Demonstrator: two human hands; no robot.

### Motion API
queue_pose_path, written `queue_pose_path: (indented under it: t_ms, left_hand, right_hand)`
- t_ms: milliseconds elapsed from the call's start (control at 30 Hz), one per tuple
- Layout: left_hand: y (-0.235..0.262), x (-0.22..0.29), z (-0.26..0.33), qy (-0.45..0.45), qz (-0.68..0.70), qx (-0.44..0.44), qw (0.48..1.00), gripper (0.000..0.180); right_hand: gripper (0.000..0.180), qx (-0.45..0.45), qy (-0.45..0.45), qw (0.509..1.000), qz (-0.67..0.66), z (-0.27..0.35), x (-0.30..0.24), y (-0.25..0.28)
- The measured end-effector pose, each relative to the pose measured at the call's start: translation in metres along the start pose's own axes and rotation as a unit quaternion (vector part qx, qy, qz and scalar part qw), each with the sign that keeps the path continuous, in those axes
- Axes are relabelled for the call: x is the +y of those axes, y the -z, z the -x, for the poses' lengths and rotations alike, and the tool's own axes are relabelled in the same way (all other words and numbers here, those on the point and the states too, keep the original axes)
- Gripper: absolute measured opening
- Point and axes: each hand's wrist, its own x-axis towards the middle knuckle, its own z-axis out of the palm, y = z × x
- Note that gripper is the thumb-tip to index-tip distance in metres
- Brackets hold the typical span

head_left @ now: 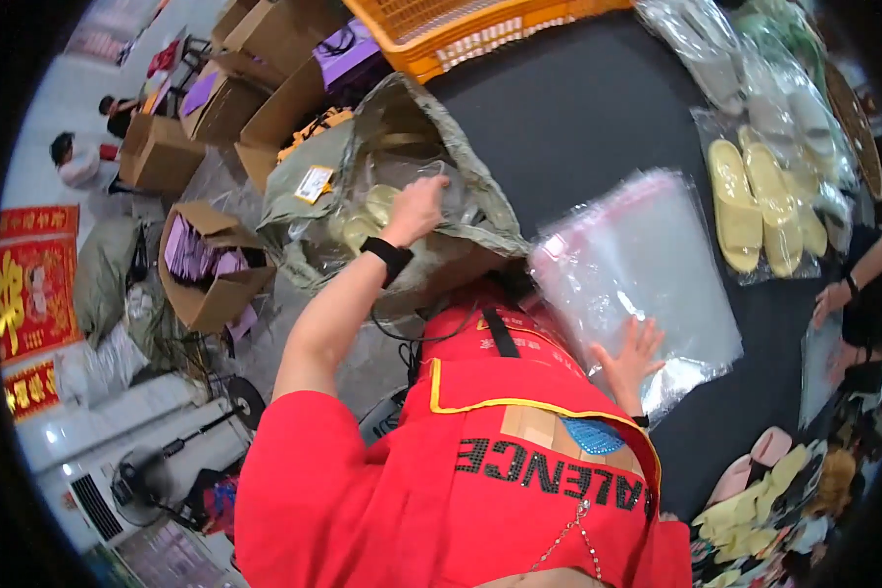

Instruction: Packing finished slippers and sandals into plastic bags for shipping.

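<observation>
The left hand [416,208] is reaching down into a big grey-green sack [402,196] that is standing open at the edge of the dark table [578,108]. Its fingers are curling closed around a clear plastic bag [377,211] holding pale yellow slippers, which is lying inside the sack's mouth among other crinkled clear wrapping. A black watch is sitting on that wrist.

The right hand [632,358] is resting flat, fingers spread wide, on the lower edge of a stack of empty clear bags [642,269] lying on the table just right of the sack.

Further right on the table, a sealed clear pack [759,206] is holding yellow slippers, and more packs with pale green and grey slippers are lying above it. An orange plastic crate [461,29] is sitting at the table's far edge; what is in it cannot be told. On the floor to the left, open cardboard boxes [211,265] are holding purple and white packets. Loose pink and yellow slippers [764,475] are piling up at the lower right. Another person's hand [833,299] is showing at the right rim.
</observation>
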Motion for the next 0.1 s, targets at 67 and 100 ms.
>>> queue_pose_path:
  t_ms: [67, 100]
  left_hand:
    - [-0.011, -0.06, 0.024, 0.1, -0.08, -0.172, 0.977, 0.041]
    - [-0.014, -0.072, 0.034, 0.107, -0.096, -0.291, 0.946, 0.044]
  right_hand:
    - [0.095, -0.041, -0.012, 0.999, -0.012, -0.003, 0.001, 0.009]
    - [0.095, -0.065, -0.018, 0.997, -0.023, -0.007, 0.001, 0.015]
